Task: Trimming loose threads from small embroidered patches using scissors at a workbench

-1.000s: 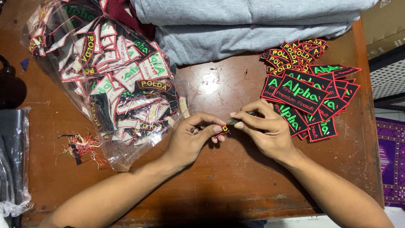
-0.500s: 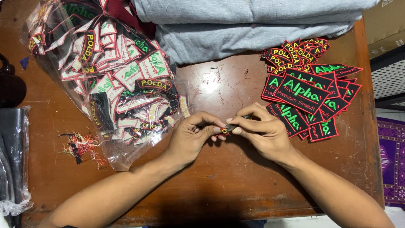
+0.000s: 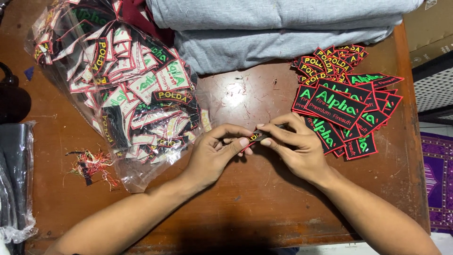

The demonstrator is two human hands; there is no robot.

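Both my hands meet over the middle of the wooden table. My left hand and my right hand pinch a small black embroidered patch with red edging between their fingertips. Most of that patch is hidden by the fingers. Just right of my right hand lies a pile of loose black patches with green and yellow lettering and red borders. A clear plastic bag stuffed with several more patches lies to the left of my left hand.
Folded grey cloth is stacked along the far edge. A tangle of cut coloured threads lies near the bag. A dark plastic-wrapped bundle sits at the left edge. The table's right edge drops to a floor with a purple mat.
The fingers of both hands have shifted slightly on the small patch. The hands stay in the same place and nothing else has moved.
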